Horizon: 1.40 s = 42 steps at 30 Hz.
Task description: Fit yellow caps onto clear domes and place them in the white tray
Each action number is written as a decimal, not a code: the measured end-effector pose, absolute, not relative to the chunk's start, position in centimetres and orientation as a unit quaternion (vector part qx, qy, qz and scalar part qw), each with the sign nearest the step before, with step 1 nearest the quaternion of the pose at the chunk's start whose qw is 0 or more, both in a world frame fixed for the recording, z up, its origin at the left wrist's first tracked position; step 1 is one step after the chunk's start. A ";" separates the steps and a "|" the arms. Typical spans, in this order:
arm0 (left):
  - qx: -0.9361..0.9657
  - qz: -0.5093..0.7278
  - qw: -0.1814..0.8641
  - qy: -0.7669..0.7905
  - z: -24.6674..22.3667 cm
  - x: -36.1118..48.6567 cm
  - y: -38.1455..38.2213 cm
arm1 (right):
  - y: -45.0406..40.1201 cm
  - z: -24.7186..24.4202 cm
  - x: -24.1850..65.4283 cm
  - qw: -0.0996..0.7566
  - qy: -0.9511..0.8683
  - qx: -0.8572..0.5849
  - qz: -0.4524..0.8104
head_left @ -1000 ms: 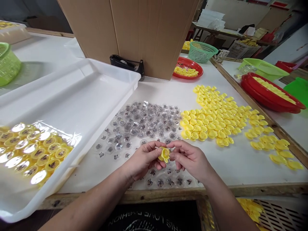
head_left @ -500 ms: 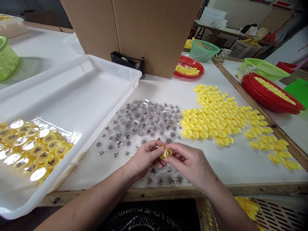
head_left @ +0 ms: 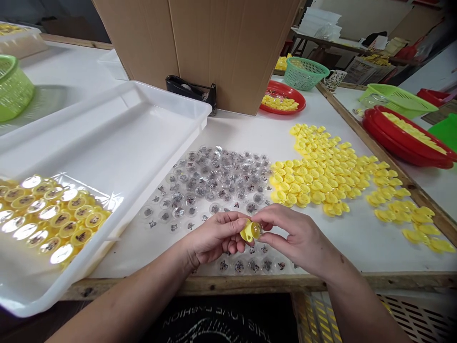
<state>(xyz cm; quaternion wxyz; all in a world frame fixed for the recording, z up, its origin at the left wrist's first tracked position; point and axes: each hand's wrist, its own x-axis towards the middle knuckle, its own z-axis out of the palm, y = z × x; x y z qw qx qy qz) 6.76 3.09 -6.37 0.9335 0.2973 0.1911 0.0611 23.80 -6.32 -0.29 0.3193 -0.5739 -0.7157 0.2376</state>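
There's the broad white surface (head_left: 246,129), the long pale tray (head_left: 117,136) on the left, clear printed discs (head_left: 214,176) spread across the middle. Left grip (head_left: 216,238) is pinching the yellow piece (head_left: 247,232); right grip (head_left: 296,233) has thumb and finger on its clear round end (head_left: 256,230). So the piece sits between the two, touching both, axis roughly sideways, round end facing right. Glossy, bright, cup-like, a small loop underneath; its print's too tiny to tell.
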 end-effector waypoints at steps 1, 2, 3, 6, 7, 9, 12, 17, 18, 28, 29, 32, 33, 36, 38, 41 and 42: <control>0.297 0.063 0.935 0.186 -6.5 6.8 3.0 | -6.3 -0.3 23.8 0.322 -0.719 -0.571 0.233; 0.295 0.065 0.936 0.184 -6.6 6.9 3.0 | -6.3 -0.4 23.8 0.323 -0.720 -0.569 0.231; 0.292 0.067 0.936 0.183 -6.7 6.9 2.9 | -6.3 -0.4 23.7 0.325 -0.721 -0.568 0.230; 0.278 0.071 0.941 0.179 -6.9 7.0 2.8 | -6.4 -0.5 23.6 0.330 -0.718 -0.565 0.238; 0.273 0.075 0.943 0.175 -6.9 7.0 2.8 | -6.4 -0.5 23.5 0.334 -0.716 -0.561 0.247; 0.264 0.082 0.947 0.165 -6.9 7.0 2.7 | -6.5 -0.6 23.5 0.347 -0.710 -0.552 0.267; 0.262 0.083 0.948 0.160 -7.0 7.1 2.7 | -6.6 -0.8 23.5 0.366 -0.698 -0.544 0.289; 0.258 0.090 0.948 0.166 -7.1 7.2 2.7 | -6.7 -0.8 23.2 0.365 -0.693 -0.567 0.258; 0.256 0.089 0.948 0.167 -7.1 7.2 2.7 | -6.7 -0.7 23.1 0.361 -0.695 -0.571 0.246; 0.268 0.075 0.946 0.169 -7.0 7.2 2.5 | -7.1 0.0 22.8 0.307 -0.713 -0.589 0.224; 0.266 0.075 0.946 0.168 -7.0 7.2 2.5 | -7.2 0.1 22.7 0.304 -0.712 -0.592 0.222; 0.265 0.075 0.948 0.161 -7.0 7.2 2.6 | -7.3 0.3 22.7 0.296 -0.712 -0.599 0.215; 0.265 0.075 0.948 0.158 -7.0 7.2 2.6 | -7.4 0.4 22.7 0.294 -0.711 -0.602 0.213; 0.266 0.078 0.948 0.155 -7.0 7.2 2.7 | -7.3 0.5 22.6 0.284 -0.715 -0.606 0.202; 0.267 0.078 0.947 0.161 -7.0 7.2 2.6 | -7.2 0.5 22.5 0.283 -0.723 -0.603 0.183; 0.272 0.078 0.944 0.172 -7.0 7.1 2.5 | -7.1 0.5 22.2 0.282 -0.731 -0.600 0.161; 0.274 0.079 0.942 0.175 -7.0 7.1 2.5 | -7.0 0.5 22.1 0.280 -0.733 -0.600 0.158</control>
